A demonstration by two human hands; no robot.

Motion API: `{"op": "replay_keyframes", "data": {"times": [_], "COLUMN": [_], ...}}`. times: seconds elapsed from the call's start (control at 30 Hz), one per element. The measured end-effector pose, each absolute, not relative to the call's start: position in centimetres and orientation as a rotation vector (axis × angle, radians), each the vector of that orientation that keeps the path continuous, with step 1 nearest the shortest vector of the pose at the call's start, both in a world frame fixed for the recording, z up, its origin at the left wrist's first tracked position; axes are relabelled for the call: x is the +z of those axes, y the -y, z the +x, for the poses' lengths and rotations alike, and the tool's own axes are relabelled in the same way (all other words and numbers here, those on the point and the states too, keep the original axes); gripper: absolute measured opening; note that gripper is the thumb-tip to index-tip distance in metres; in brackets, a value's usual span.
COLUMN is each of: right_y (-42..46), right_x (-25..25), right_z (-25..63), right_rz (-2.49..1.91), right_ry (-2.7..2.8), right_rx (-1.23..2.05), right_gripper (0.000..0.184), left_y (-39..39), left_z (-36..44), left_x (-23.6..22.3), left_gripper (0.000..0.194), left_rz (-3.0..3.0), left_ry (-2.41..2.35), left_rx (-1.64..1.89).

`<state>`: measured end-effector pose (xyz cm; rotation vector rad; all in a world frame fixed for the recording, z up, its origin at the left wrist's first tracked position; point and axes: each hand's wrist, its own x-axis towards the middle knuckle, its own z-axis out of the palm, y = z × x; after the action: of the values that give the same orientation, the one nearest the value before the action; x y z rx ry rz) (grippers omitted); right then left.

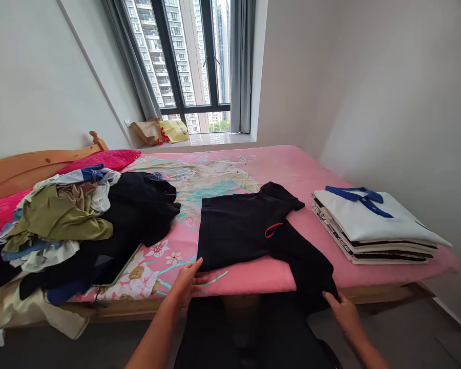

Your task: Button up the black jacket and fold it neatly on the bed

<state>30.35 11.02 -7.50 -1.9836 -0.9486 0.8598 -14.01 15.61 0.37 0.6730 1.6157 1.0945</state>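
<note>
A black shirt (234, 230) lies spread on the pink bed, its hem to the left and its collar end to the right. A thin red loop shows on its chest. My left hand (188, 282) pinches the near corner of the hem at the bed's front edge. One sleeve hangs over that edge on the right, and my right hand (338, 305) grips its end between thumb and fingers. The far sleeve rests on the sheet, pointing away from me.
On the left is a heap of rumpled clothes (61, 220), partly over the bed edge. A stack of folded shirts (376, 220), a white one with blue collar on top, stands at right. Bags (172, 131) sit on the windowsill. The pink floral sheet (276, 164) covers the bed.
</note>
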Motion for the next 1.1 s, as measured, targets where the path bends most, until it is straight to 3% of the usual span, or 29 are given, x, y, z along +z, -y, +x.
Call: {"op": "replay_keyframes", "data": {"times": [0.1, 0.43, 0.63, 0.8, 0.93, 1.1], "right_y": [-11.2, -9.5, -5.0, -4.5, -6.9, -11.4], "right_x": [-7.3, -1.1, -3.2, -5.1, -3.0, -0.6], "right_z": [30.2, 32.0, 32.5, 32.0, 30.3, 25.8], "right_rz": [-1.897, -1.706, -1.728, -1.899, -1.885, -1.647], "right_ry": [0.904, 0.869, 0.848, 1.124, 1.388, 1.795], "right_rx": [0.799, 1.14, 1.551, 1.067, 0.506, 0.158], "right_gripper": [0.049, 0.042, 0.041, 0.031, 0.034, 0.026], "left_y": [-15.7, -15.8, -11.8, -11.7, -12.3, -12.0], "left_z": [-13.6, -14.6, -17.8, -18.4, -18.6, -18.1], "left_x": [0.3, 2.1, -2.2, -3.8, -4.4, -4.3], "left_gripper": [0.034, 0.056, 0.045, 0.037, 0.039, 0.039], "left_rz": [0.549, 0.697, 0.768, 0.777, 0.83, 0.928], "left_ry": [-1.451, -1.515, -1.755, -1.714, -1.671, -1.694], "left_rx": [1.111, 1.391, 1.149, 1.222, 1.24, 1.281]}}
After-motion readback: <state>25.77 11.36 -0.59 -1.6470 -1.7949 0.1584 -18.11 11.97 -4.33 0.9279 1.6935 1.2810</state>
